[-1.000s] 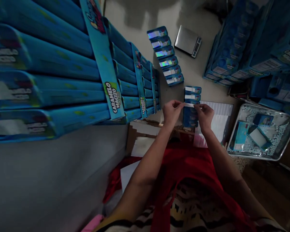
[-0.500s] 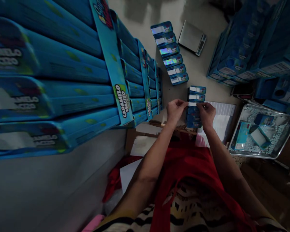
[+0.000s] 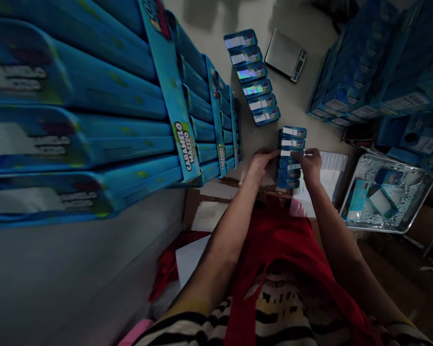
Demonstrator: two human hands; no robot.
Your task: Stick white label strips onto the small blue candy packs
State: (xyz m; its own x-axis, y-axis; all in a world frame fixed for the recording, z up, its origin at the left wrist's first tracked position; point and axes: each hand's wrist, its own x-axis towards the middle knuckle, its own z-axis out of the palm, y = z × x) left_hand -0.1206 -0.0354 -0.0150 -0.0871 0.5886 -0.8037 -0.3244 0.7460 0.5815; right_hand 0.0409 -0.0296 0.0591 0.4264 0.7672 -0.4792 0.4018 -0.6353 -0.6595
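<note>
A column of small blue boxes (image 3: 287, 183) stands on the table in front of me, overlapping like steps. White labels lie on the upper ones. My left hand (image 3: 261, 163) is at the column's left side, its fingers stretched toward the left end of the white label (image 3: 285, 153) on the third box and no longer pinching it. My right hand (image 3: 311, 166) reaches in from the right with a fingertip on that same box. A pale sticker strip (image 3: 294, 166) sticks out from its fingers over the box below.
Another row of labelled blue boxes (image 3: 256, 89) lies farther back, beside a digital scale (image 3: 286, 54). Stacked blue cartons (image 3: 130, 105) rise at left, more cartons (image 3: 368, 86) at right. A label sheet (image 3: 334, 173) and a metal tray (image 3: 400, 228) with white pellets are at right.
The white label held between both hands now lies on the third box. My left fingers have loosened from its end; my right hand has shifted slightly and shows a pale strip.
</note>
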